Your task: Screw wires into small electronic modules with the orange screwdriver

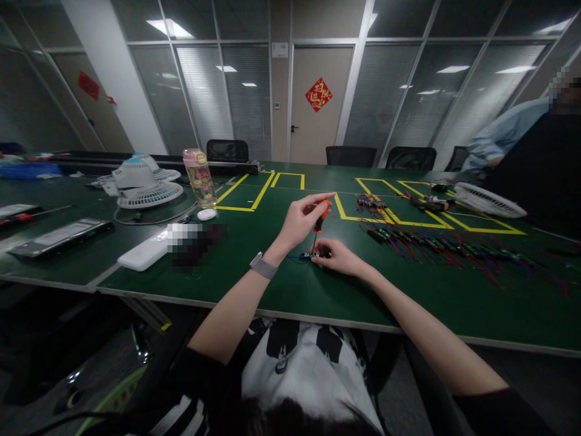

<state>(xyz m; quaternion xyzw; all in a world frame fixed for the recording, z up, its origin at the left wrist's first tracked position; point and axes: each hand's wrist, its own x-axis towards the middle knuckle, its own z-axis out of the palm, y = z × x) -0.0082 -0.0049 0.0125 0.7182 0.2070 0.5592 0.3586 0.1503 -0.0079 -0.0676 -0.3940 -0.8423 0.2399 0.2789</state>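
Observation:
My left hand is closed around the orange-and-black handle of a screwdriver, which stands nearly upright with its shaft pointing down. The tip meets a small green circuit board with thin wires, lying on the green tabletop. My right hand pinches the board from the right, its fingers close to the screwdriver's tip. Part of the board is hidden behind those fingers. A watch with a grey band sits on my left wrist.
Several wired circuit boards lie in a row to the right, with a smaller bunch behind. White fans, a pink-lidded bottle, a white case and a long white box stand left. A person is at the right.

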